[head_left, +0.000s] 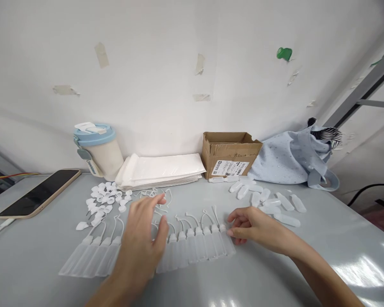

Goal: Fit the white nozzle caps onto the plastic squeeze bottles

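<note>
Translucent bottles [196, 247] with thin white curved tips lie side by side in a row on the grey table. My left hand [144, 238] is over the middle of the row, thumb and fingers apart, holding nothing, and hides some bottles. At the row's right end my right hand [245, 224] is beside the last bottle, its fingers curled; whether it grips anything is unclear. Small white caps [104, 198] lie in a pile at the left. Loose thin white tips [150, 193] lie behind my left hand. Capless small bottles [270, 202] are scattered behind my right hand.
A phone [40, 194] with a cable lies at the left. Along the wall stand a cup with a blue lid [99, 149], a stack of white envelopes [161, 170], an open cardboard box [232, 155] and a light blue fabric bag [283, 157].
</note>
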Available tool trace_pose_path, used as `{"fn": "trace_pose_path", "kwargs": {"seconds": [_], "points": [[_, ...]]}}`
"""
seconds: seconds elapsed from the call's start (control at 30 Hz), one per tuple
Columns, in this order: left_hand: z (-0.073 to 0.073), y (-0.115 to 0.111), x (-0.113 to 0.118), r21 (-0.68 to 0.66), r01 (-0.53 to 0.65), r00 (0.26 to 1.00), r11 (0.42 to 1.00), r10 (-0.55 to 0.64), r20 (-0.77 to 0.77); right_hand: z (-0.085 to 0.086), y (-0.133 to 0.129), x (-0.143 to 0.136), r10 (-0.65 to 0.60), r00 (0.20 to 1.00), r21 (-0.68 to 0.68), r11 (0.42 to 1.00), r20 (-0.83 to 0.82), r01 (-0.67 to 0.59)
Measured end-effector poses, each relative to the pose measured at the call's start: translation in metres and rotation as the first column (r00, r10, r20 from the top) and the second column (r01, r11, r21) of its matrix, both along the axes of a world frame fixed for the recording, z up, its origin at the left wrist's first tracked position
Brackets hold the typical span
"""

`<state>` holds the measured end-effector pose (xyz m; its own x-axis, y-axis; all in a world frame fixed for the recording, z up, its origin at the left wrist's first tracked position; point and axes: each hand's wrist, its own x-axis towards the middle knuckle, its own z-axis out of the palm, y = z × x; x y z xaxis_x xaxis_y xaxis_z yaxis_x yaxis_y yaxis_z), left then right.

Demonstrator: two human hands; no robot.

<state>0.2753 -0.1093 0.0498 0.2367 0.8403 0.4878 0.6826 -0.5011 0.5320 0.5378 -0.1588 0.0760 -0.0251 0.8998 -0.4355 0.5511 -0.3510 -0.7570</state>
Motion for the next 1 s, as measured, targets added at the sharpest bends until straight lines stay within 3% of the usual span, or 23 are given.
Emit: {"fn": "trace_pose_path", "kwargs": {"seconds": [0.17,0.3,0.43,0.7,1.0], "points": [[0.004,0.027,-0.024,-0.054,-0.072,0.99,0.996,0.064,-0.129,-0.004,0.006,0.008,-0.066,0.984,0.21,0.977,0.164,0.031],[-0.002,0.042,-0.036,-0.072,-0.032,0.983,0.997,0.018,-0.184,-0.013,0.014,0.014,-0.212,0.921,0.398,0.915,0.328,0.069],[-0.01,0.048,-0.04,-0.063,0.026,0.977,0.998,-0.039,-0.21,-0.02,0.02,0.02,-0.281,0.84,0.519,0.855,0.463,0.0],[-0.016,0.047,-0.038,-0.052,0.137,0.96,0.989,-0.146,-0.239,-0.032,0.026,0.029,-0.235,0.717,0.493,0.853,0.657,-0.172],[-0.008,0.036,-0.031,-0.132,0.3,0.908,0.945,-0.325,-0.264,-0.037,0.029,0.035,-0.19,0.62,0.428,0.866,0.761,-0.26]]}}
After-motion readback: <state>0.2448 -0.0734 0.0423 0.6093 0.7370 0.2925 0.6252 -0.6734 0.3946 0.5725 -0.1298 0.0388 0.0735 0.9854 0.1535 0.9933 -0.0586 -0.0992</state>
